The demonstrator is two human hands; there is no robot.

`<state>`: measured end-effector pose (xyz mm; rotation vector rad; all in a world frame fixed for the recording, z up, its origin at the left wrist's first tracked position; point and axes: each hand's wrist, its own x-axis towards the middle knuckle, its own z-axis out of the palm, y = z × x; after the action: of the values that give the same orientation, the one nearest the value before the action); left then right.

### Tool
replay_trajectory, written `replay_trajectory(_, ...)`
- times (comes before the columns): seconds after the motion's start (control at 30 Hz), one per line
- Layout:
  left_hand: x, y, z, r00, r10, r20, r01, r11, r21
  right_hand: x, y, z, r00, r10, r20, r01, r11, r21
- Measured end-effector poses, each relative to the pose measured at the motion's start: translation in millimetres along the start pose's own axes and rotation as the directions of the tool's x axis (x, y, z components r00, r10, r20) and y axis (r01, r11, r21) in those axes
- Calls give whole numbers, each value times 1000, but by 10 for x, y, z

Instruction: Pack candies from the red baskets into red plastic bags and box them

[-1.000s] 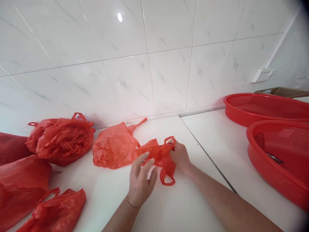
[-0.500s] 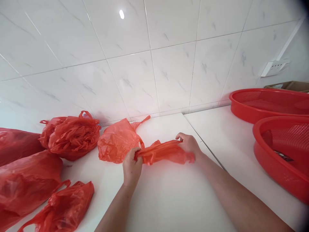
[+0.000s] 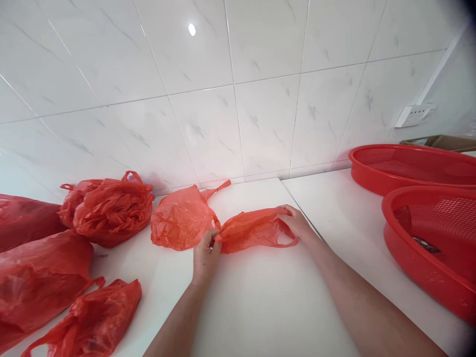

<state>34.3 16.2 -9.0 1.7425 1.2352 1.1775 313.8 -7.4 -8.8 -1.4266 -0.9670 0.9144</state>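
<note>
A thin red plastic bag is stretched sideways just over the white tabletop, with a handle loop at its right end. My left hand is closed, pinching the bag's gathered left end between thumb and fingers. At the other end, my right hand grips the upper edge by the handles, its fingertips partly hidden by the film. Another red plastic bag lies flattened just beyond my left hand, with one handle pointing toward the wall.
A crumpled bundle of red bags, a bulging red bag and a smaller red bag crowd the left side. Two red plastic baskets stand at the right. Behind the white table rises a tiled wall with a socket.
The bag between my hands was bunched into a narrow strip and now spreads wider and flatter. Its right handle loop has opened out. Both hands keep nearly the same place.
</note>
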Motion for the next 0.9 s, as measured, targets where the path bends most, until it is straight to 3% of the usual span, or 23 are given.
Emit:
replay_trajectory(0.13, 3, 26, -6, 996, -54, 73, 72, 963, -260, -2, 23, -39, 965, 30, 260, -119, 936, 332)
replay_trajectory(0.2, 27, 26, -44, 997, -77, -17, 67, 943, -326, 20, 40, -114, 961, 72, 266, -170, 915, 367)
replay_trajectory(0.3, 76, -5, -117, 964, -92, -251, 23, 964, -266, 60, 44, -226, 969, 101, 227, -179, 918, 353)
replay_trajectory(0.37, 96, -34, -140, 954, -88, -288, 26, 977, -212, 87, 21, -262, 978, 92, 189, -151, 933, 326)
replay_trajectory(0.47, 87, -57, -98, 977, -99, -188, 52, 970, -237, 111, -77, -259, 998, 46, 45, -55, 971, 231)
replay_trajectory(0.53, 61, -47, -35, 988, -106, -110, 68, 950, -306, 77, -199, -235, 981, -79, -178, 94, 992, 78)
replay_trajectory(0.57, 47, -35, -4, 991, -109, -78, 76, 935, -346, 35, -274, -214, 934, -182, -306, 178, 983, -41)
replay_trajectory(0.63, 23, -2, 42, 992, -123, -32, 99, 906, -411, -105, -429, -145, 779, -418, -468, 305, 904, -299)
replay_trajectory(0.67, 14, 16, 54, 991, -133, -16, 112, 892, -438, -194, -495, -91, 731, -509, -454, 346, 850, -396)
replay_trajectory(0.7, 7, 33, 59, 990, -142, 0, 126, 878, -462, -286, -543, -23, 733, -563, -382, 381, 805, -455)
replay_trajectory(0.8, -8, 73, 47, 988, -144, 59, 152, 815, -559, -493, -537, 245, 856, -514, 61, 473, 729, -495)
replay_trajectory(0.83, -14, 85, 39, 988, -132, 84, 156, 781, -605, -518, -487, 342, 857, -485, 176, 503, 708, -495)
replay_trajectory(0.9, -30, 110, 25, 983, -96, 157, 179, 690, -702, -500, -344, 520, 831, -487, 269, 552, 663, -506)
